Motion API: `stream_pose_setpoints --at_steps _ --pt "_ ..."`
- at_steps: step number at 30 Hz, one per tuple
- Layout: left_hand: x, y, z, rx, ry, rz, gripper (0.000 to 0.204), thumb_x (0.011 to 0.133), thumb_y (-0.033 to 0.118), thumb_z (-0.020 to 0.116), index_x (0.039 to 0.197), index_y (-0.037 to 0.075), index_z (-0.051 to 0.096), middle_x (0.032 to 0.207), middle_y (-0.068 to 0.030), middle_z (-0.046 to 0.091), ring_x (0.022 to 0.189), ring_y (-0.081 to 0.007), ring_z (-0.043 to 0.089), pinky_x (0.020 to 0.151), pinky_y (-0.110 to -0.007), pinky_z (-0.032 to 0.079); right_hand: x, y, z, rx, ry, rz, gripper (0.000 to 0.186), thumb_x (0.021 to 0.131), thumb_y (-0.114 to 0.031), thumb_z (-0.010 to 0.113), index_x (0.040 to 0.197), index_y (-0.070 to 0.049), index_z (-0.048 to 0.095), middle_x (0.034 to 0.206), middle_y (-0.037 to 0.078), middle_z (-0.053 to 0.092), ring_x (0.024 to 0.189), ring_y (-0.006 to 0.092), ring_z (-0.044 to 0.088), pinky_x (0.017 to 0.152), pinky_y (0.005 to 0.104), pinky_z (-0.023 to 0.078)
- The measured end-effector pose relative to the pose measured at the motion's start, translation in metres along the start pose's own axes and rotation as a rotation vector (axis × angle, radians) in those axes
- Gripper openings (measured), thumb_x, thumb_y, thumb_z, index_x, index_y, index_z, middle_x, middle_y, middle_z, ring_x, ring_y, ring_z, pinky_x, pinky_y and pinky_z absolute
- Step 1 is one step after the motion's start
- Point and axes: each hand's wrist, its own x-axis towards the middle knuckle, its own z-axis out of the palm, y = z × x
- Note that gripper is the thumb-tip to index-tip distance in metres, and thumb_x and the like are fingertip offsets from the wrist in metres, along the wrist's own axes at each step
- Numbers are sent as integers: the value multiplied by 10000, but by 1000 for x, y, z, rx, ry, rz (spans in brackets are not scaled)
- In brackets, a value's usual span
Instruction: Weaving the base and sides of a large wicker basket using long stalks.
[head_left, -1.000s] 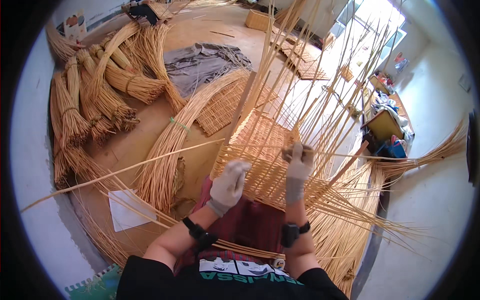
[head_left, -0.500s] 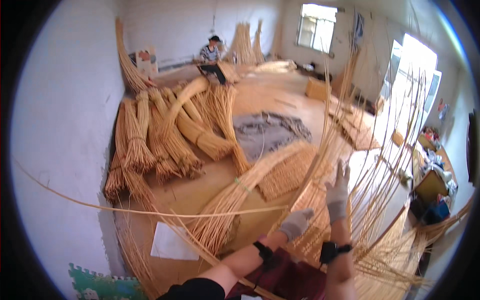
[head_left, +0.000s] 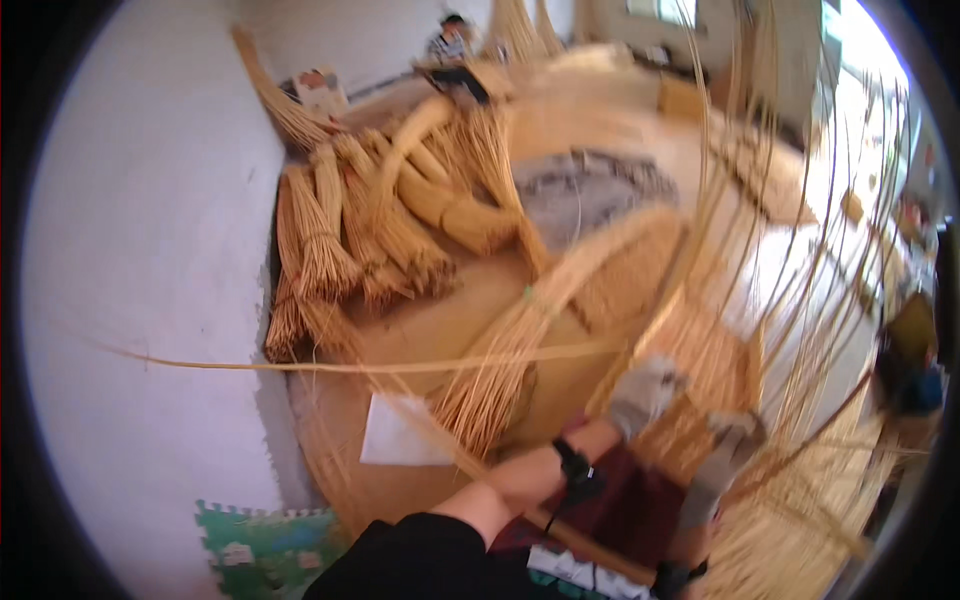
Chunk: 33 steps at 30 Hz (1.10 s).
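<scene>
My left hand (head_left: 648,392), in a pale grey glove, is at the near left part of a tan woven wicker piece (head_left: 700,345) with raised edges. My right hand (head_left: 725,455), gloved alike, is lower and to the right, beside the near part of the weave. Motion smears the fingers of both, so what they grip cannot be made out. Long upright canes (head_left: 780,200) rise from around the weave. One long loose cane (head_left: 400,367) stretches left from near its left edge across the room.
A tied cane bundle (head_left: 500,375) lies left of my hands, beside a white sheet (head_left: 400,435). Several more bundles (head_left: 325,230) lie by the wall. Grey cloth (head_left: 590,190) lies farther off. Another person (head_left: 450,42) sits at the back. A green foam mat (head_left: 275,550) is near left.
My right hand has come down and nearer from its raised, spread position. My left hand has moved slightly right and up in the picture. The whole view has tilted downward and turned left.
</scene>
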Motion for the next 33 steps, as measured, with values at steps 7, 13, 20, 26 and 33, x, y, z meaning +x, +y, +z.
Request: stream_pose_setpoints --at_steps 7,13,20,26,33 --pt "27 84 -16 -174 -264 -254 309 988 326 671 1139 57 644 924 -195 713 684 -284 696 620 -379 569 6 24 -55 223 185 390 278 1073 -126 521 1342 -78 468 1057 104 697 978 176 667 728 285 545" --pt "6 52 30 -56 -509 -142 446 1006 435 615 1114 3 649 894 -248 700 819 -361 719 737 -466 563 66 -5 -34 -258 -114 72 413 1028 26 480 1425 -92 480 1366 186 604 1280 249 588 976 369 541" --pt "11 64 34 9 -483 -224 511 990 520 544 1003 27 680 971 -271 697 934 -463 663 827 -508 531 82 27 -18 -458 -70 -207 577 1042 -86 509 1590 -173 347 1100 110 621 1035 228 589 850 356 530" --pt "20 84 17 -61 229 55 340 985 373 614 1170 88 602 948 -245 712 885 -407 698 798 -503 550 9 -17 -129 48 129 343 213 1084 -238 541 1181 -63 614 1107 76 742 921 125 705 547 212 470" --pt "21 103 93 -26 -625 -137 461 1030 387 540 1288 6 569 1105 -286 689 1037 -456 660 901 -493 519 97 -36 -110 -485 -69 -59 374 1015 13 443 1373 -48 530 1291 140 660 1231 270 637 853 306 568"
